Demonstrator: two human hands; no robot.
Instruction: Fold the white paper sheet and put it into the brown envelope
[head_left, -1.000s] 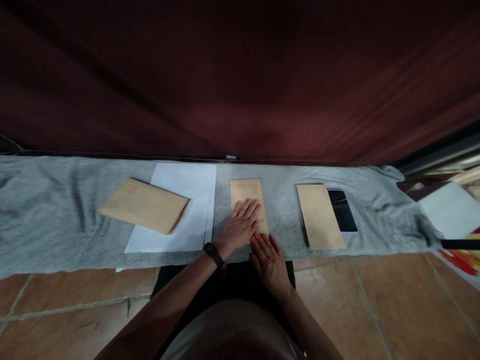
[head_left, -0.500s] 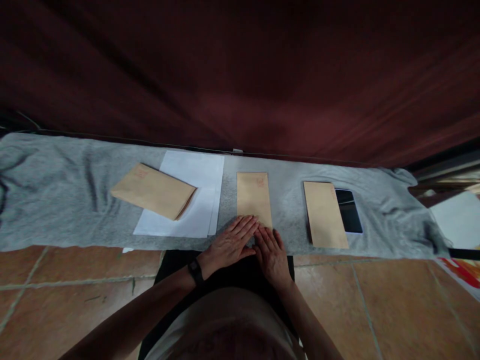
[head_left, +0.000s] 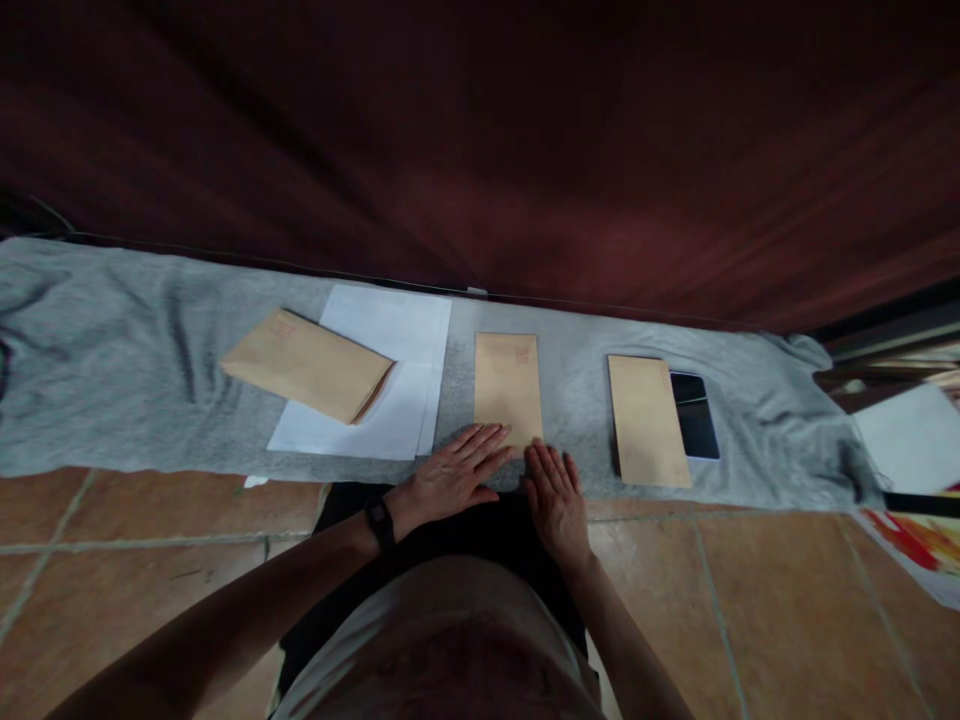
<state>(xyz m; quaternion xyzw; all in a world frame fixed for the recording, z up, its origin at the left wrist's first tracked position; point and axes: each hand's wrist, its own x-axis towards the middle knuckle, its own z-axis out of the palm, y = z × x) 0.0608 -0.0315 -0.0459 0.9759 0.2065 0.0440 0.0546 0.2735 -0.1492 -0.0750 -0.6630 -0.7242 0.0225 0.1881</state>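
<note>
A brown paper envelope (head_left: pixel 507 380) with a small red print lies flat in front of me. My left hand (head_left: pixel 459 468), with a dark band on its wrist, rests flat across the envelope's near left part, fingers stretched. At its near right corner lies my right hand (head_left: pixel 556 500), fingers extended and touching the edge. Neither hand grasps anything. Left of them, a stack of brown envelopes (head_left: pixel 307 365) sits at a slant on white paper sheets (head_left: pixel 390 325). On the right is another brown envelope or small pile (head_left: pixel 649 420).
A dark phone-like device (head_left: pixel 696 415) lies partly under the right-hand envelope. Grey cloth (head_left: pixel 150 340) covers the long narrow surface. Behind it hangs a dark red curtain (head_left: pixel 480 150). Tiled floor (head_left: pixel 660 580) shows in front. A white object (head_left: pixel 911 435) stands at far right.
My hands have moved apart: the right slid rightward to the envelope's near corner, the left shifted slightly. The envelope stays flat. The whole view has shifted a little.
</note>
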